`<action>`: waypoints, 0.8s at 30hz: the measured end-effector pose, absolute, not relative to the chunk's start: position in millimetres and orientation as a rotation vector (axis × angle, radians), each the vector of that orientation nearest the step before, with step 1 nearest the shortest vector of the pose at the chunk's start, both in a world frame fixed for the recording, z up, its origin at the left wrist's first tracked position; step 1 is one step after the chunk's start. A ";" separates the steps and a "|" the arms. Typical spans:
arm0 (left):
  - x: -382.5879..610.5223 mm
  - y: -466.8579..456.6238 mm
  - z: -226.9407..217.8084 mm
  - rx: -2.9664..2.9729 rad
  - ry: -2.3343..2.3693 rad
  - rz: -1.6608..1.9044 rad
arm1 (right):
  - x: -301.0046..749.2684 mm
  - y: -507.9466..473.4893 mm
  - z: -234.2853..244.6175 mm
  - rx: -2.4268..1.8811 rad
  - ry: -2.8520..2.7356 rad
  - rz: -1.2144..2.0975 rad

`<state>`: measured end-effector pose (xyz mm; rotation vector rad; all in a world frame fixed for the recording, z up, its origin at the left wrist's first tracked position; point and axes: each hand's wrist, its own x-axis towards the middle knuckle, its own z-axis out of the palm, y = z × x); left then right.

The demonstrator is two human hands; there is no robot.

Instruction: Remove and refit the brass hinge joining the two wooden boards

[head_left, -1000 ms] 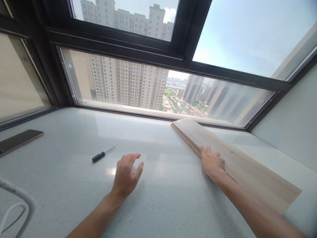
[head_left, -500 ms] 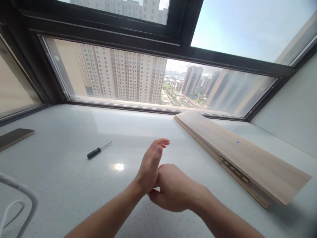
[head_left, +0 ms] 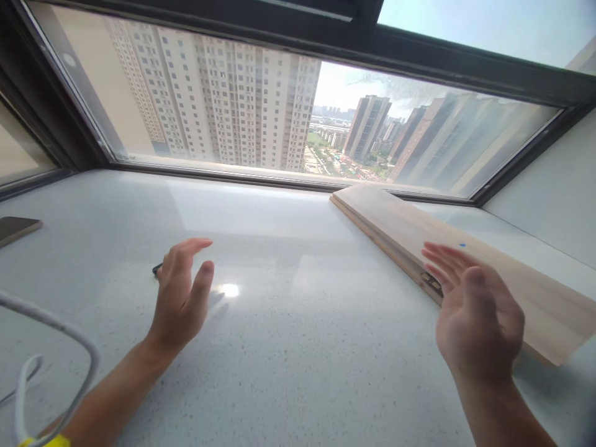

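Note:
My left hand (head_left: 180,295) is raised over the left part of the white speckled counter, its thumb and fingers apart and nothing in it. It covers most of the screwdriver; only the end of its black handle (head_left: 157,269) shows beside my fingers. On the other side, my right hand (head_left: 482,316) is open and empty, slightly blurred. It overlaps the view of the light wooden boards (head_left: 395,223), which lie slantwise on the counter. Whether it touches them I cannot tell. Dark slots with brass-coloured pieces (head_left: 432,282) in the boards' edge are partly hidden by my right fingers.
The white speckled counter (head_left: 298,347) runs up to a dark-framed window (head_left: 223,177), with tall buildings outside. A flat dark object (head_left: 17,230) lies at the left edge. A white cable (head_left: 69,338) loops at the lower left. A white wall (head_left: 554,167) borders the right.
My hands have come apart from each other: the left moved left over the screwdriver, the right moved right to the boards. The view has tilted slightly downward.

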<state>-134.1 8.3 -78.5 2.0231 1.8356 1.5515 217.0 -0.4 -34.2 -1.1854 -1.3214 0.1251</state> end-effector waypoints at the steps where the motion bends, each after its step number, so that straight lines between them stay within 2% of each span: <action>1: -133.3 8.2 -77.2 2.065 1.861 1.533 | 215.8 -2.0 -30.4 -1.130 -1.272 0.168; 5: -132.7 8.9 -77.4 2.120 1.946 1.419 | 210.0 -6.2 -19.1 -1.077 -1.314 0.172; 9: -134.6 11.9 -83.0 2.091 2.028 1.334 | 209.9 -5.1 -29.2 -1.089 -1.454 0.165; 15: -133.8 13.0 -88.2 2.287 1.973 1.057 | 192.0 -5.5 -58.4 -1.391 -1.764 0.753; 18: -133.9 12.8 -89.9 2.364 1.963 1.108 | 187.7 0.5 -67.6 -1.523 -1.967 0.568; 24: -136.0 13.5 -95.1 2.370 1.944 1.161 | 277.9 31.6 -51.5 -1.846 -1.650 -0.035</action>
